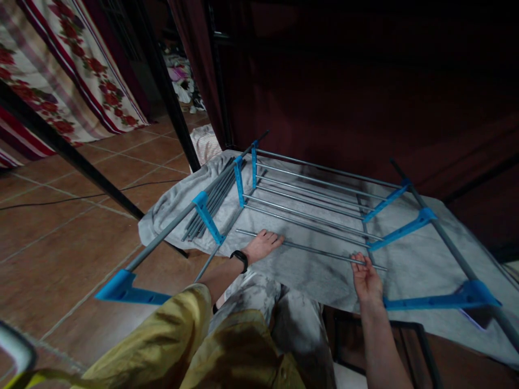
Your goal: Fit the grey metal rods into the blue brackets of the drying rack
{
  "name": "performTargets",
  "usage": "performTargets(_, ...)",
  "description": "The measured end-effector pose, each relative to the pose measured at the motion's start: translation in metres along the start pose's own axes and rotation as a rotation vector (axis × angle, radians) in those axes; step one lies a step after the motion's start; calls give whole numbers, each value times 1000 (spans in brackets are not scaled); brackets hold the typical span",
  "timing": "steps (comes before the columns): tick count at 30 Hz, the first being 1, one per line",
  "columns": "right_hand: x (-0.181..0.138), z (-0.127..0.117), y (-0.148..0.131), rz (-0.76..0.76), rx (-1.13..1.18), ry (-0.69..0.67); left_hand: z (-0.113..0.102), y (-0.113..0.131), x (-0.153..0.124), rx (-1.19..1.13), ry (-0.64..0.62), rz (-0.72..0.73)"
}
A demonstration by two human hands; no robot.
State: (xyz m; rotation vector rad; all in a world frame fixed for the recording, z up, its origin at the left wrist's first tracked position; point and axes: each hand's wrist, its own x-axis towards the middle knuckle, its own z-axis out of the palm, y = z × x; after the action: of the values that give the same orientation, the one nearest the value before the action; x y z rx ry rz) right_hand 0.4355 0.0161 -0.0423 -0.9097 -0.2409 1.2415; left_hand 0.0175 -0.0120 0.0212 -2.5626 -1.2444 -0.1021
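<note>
A loose thin grey metal rod lies crosswise in front of me, held in both hands. My left hand, with a dark band on its wrist, is closed over the rod near its left end. Palm up, my right hand has its fingers round the rod near its right end. Around them stands a partly built rack, with thicker grey side tubes and blue plastic brackets. Several rods span its far brackets. The nearer right bracket is just beyond my right hand.
A bundle of loose grey rods lies at the left on the grey blanket. A dark phone-like object sits under the right tube. Black frame poles rise at the left, and a dark red curtain hangs behind.
</note>
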Motion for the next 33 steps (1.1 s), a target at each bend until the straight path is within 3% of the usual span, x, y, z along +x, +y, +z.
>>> performTargets(14,1,-2,2,-23,11,-21,12,-2,-2,-21,41,-9)
performTargets(25,4,-3,1,-9,12,-19,1,1,-1,-14,-5,-24)
performTargets(33,3,-1,1,-27,-1,-20,5,1,-2,-17,11,-41)
